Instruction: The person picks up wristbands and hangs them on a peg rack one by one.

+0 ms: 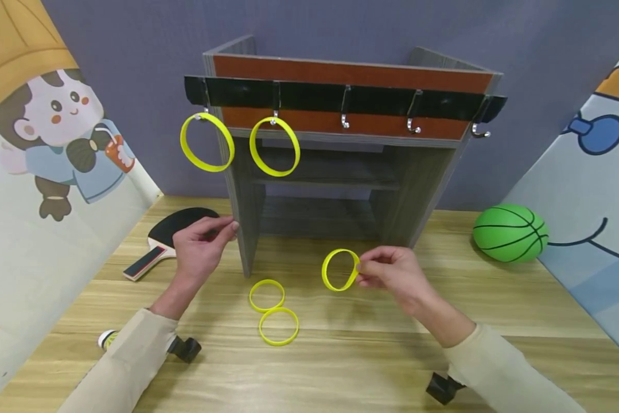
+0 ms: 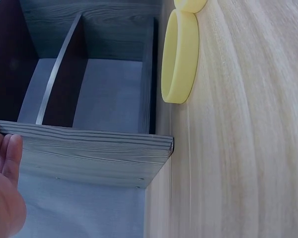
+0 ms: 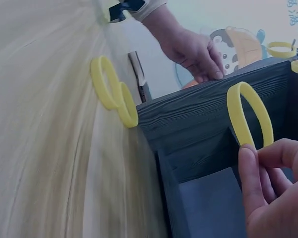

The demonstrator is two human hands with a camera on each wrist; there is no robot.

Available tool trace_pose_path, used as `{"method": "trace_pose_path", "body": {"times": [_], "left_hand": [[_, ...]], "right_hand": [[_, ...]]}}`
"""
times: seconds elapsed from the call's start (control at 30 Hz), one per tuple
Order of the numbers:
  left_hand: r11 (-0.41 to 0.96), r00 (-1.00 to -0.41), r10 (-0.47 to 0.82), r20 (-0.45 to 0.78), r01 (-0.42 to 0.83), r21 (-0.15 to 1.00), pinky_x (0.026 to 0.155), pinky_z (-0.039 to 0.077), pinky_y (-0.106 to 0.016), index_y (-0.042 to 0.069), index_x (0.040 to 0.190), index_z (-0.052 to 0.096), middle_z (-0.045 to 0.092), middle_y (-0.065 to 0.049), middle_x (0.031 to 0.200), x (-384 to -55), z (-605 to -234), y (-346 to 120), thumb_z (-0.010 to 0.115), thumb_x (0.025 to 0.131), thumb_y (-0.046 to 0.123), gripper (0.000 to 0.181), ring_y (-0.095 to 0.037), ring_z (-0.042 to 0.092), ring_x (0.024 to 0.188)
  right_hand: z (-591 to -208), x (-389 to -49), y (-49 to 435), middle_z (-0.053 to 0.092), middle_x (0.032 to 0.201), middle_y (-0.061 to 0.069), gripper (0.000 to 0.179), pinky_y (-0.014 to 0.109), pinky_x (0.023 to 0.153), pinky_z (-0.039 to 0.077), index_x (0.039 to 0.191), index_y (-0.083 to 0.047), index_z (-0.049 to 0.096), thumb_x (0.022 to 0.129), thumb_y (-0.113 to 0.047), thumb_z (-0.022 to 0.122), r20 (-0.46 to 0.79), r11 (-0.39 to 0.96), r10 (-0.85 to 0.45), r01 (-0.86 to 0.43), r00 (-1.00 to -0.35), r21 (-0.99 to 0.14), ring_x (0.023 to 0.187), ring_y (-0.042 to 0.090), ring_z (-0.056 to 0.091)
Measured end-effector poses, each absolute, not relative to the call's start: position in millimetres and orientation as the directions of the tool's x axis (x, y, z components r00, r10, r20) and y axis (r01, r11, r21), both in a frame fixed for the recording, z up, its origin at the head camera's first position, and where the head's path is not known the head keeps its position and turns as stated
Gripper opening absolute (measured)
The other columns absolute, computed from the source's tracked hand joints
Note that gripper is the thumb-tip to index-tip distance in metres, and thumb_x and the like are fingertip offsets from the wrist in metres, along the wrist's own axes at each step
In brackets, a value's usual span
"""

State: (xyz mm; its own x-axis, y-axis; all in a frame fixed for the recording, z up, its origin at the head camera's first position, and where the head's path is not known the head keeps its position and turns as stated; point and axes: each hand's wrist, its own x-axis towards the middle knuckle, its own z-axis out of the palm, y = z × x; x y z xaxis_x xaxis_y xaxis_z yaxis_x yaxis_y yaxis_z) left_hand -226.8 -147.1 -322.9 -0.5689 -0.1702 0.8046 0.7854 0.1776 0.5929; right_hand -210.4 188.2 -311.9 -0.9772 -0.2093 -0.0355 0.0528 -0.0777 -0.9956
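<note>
A thin yellow ring [image 1: 324, 272] is pinched between the thumb and fingers of my right hand [image 1: 397, 272]. It stands upright in front of the lower opening of a grey wooden rack [image 1: 244, 229]. My left hand [image 1: 201, 244] is at the rack's left side panel, fingertips right at its front edge [image 2: 89, 134]. Two more yellow rings, a farther one [image 1: 251, 295] and a nearer one [image 1: 279, 344], lie close together on the table. Two others hang from the rack's two leftmost hooks, one at the far left [image 1: 232, 150] and one beside it [image 1: 298, 150].
Three bare metal hooks, including the middle one [image 1: 345, 121], stick out from the black strip [image 1: 309, 96]. A table tennis bat [image 1: 167, 229] lies left of the rack, and a green ball [image 1: 510, 233] sits at the right. A yellow-and-white object [image 1: 106, 338] is beside my left sleeve.
</note>
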Motion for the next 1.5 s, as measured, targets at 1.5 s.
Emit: {"method": "trace_pose_path", "body": {"times": [1.5], "left_hand": [[0.193,-0.576,-0.159,0.802,0.778,0.598,0.054,0.051,-0.017,-0.017,0.084,0.068,0.062,-0.027,0.071,-226,-322,-148,0.068,0.073,-0.023,0.013,-0.012,0.064,0.059]], "right_hand": [[-200,-209,160,0.068,0.082,0.017,0.010,0.032,0.071,0.057,0.087,0.004,0.068,0.080,0.000,0.074,0.151,-0.403,-0.077,-0.108,-0.985,-0.909,0.066,0.022,0.067]]}}
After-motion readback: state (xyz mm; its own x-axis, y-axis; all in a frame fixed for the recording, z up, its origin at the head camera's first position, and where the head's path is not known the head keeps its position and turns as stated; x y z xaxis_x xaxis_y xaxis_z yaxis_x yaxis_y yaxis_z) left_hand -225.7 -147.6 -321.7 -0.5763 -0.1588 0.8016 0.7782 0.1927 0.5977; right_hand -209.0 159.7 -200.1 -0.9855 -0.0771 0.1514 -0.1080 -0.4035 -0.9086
